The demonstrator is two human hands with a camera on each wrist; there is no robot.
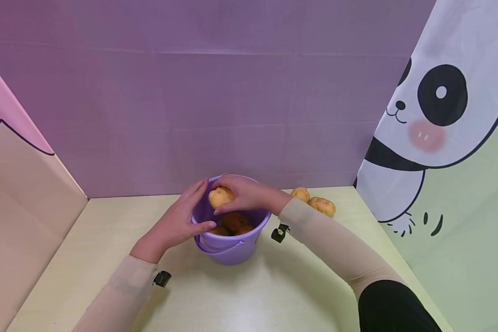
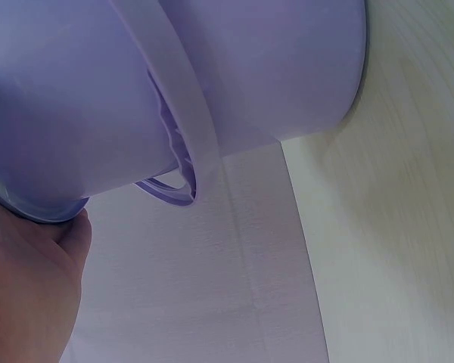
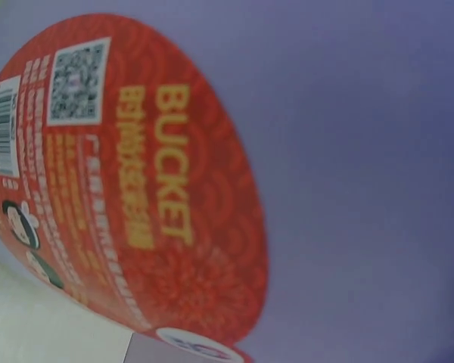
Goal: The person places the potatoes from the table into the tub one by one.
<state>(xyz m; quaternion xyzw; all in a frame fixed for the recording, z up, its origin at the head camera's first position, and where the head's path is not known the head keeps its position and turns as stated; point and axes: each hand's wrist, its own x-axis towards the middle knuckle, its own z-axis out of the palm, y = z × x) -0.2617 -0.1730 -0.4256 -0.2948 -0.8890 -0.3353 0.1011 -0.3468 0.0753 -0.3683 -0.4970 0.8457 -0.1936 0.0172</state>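
Note:
A purple bucket (image 1: 228,249) stands upright on the table, its handle hanging down at the front. Inside lie several potatoes (image 1: 234,221), partly hidden by the bucket's wall. My right hand (image 1: 246,191) reaches over the bucket and pinches one potato (image 1: 221,197) between thumb and fingers, above the others. At the bucket's left rim, my left hand (image 1: 178,226) holds on, its thumb lying over the front edge. The left wrist view shows part of that hand (image 2: 30,280) against the rim. A red label (image 3: 136,181) on the bucket's side fills much of the right wrist view.
Two more potatoes, one behind (image 1: 300,194) and one in front (image 1: 322,206), lie on the table right of the bucket, beside my right forearm. Close behind stands a purple backdrop (image 1: 232,115). A panda-printed panel (image 1: 444,138) borders the right side.

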